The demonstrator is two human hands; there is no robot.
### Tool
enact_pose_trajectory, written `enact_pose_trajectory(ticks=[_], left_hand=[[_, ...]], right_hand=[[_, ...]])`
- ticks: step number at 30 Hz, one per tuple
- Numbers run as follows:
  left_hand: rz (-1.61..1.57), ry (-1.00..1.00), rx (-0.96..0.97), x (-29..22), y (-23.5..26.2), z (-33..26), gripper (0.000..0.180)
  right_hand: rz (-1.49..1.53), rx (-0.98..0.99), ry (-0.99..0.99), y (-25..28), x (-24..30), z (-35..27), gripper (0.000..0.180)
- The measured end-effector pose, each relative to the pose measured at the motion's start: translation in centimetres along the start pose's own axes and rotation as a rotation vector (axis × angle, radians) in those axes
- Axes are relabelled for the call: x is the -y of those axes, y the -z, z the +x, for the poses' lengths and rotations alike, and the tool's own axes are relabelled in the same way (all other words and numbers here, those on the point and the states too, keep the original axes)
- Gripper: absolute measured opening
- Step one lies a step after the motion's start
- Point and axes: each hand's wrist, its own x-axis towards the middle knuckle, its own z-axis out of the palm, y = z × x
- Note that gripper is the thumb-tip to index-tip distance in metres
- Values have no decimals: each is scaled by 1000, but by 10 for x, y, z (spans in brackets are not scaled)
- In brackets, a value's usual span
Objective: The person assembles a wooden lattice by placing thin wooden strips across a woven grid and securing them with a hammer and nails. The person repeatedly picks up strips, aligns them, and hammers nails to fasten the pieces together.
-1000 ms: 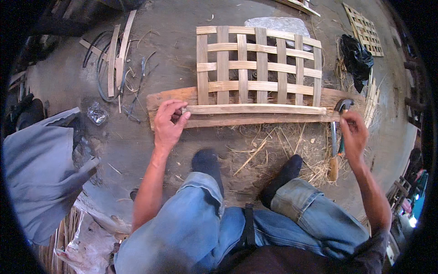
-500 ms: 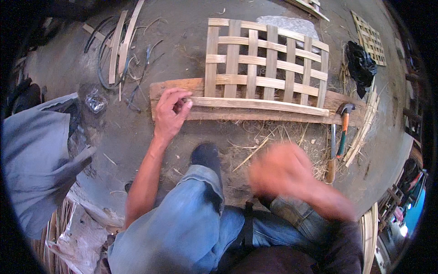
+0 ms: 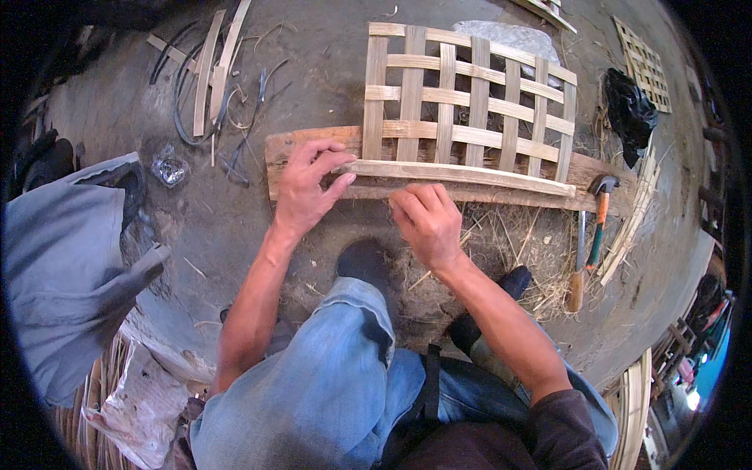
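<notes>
A woven lattice panel of flat bamboo strips rests with its near edge on a wooden plank. Along that edge lies a bamboo strip, running left to right. My left hand has its forefinger and thumb closed about the strip's left end. Just in front of the plank, apart from the strip, my right hand has its fingers pinched together; whatever they hold is too small or hidden to make out. A claw hammer with an orange and green handle leans at the plank's right end.
Beside the hammer lies a wooden-handled tool. Straw-like shavings litter the ground before the plank. A black plastic bag and another lattice panel are far right; loose strips lie far left, grey cloth nearer.
My right hand has swung up and left from above my right knee to the plank's front edge. The left hand stays at the strip's end. The whole view has shifted slightly.
</notes>
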Motion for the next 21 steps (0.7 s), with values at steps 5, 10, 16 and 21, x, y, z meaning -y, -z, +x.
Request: enact_pose_trajectory(ticks=[5, 10, 16, 21], left_hand=[[85, -116, 57, -3, -5, 6, 29], [121, -145, 102, 0, -11, 8, 29], [140, -117, 137, -2, -12, 8, 30], [169, -143, 107, 4, -17, 6, 26]], right_hand=[[-159, 3, 113, -5, -9, 6, 20], [-205, -12, 176, -17, -14, 13, 20], [-249, 5, 177, -21, -15, 17, 19], [-271, 29, 176, -21, -16, 14, 20]])
